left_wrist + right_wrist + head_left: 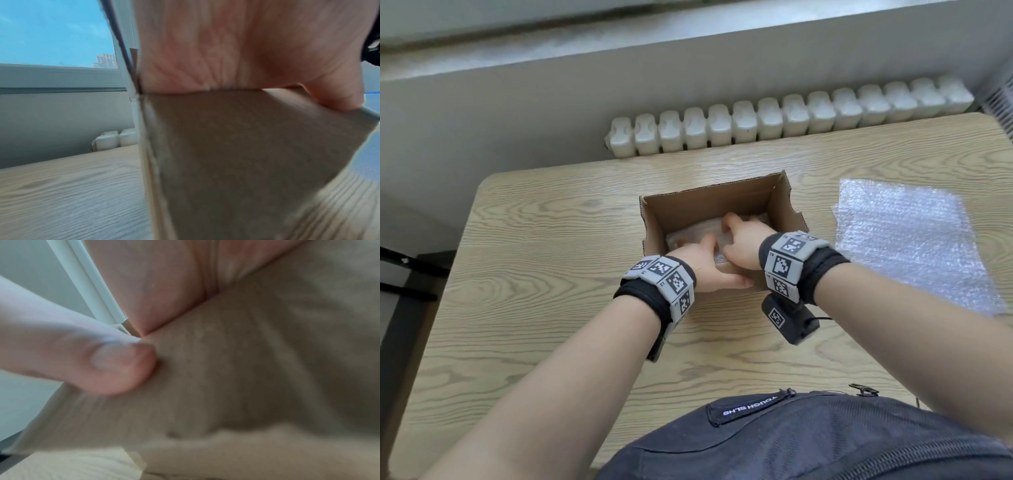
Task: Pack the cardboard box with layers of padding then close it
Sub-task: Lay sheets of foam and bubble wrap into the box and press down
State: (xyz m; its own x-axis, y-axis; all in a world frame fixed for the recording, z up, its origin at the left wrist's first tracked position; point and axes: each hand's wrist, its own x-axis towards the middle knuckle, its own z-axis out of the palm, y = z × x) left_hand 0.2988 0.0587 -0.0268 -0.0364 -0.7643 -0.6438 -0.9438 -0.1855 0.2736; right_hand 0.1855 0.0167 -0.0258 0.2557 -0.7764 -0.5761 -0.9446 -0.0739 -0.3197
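Note:
An open brown cardboard box stands mid-table with a crumpled bubble wrap layer on its floor. My left hand straddles the near wall: fingers reach inside, and the thumb presses the wall's outer face, pinching it. That same thumb shows in the right wrist view against the cardboard. My right hand reaches over the near wall, its fingers bent down onto the bubble wrap. The fingertips of both hands are hidden.
A spare bubble wrap sheet lies flat to the right of the box. The wooden table has rounded corners. A white radiator runs behind its far edge. A dark bag sits against my body at the near edge.

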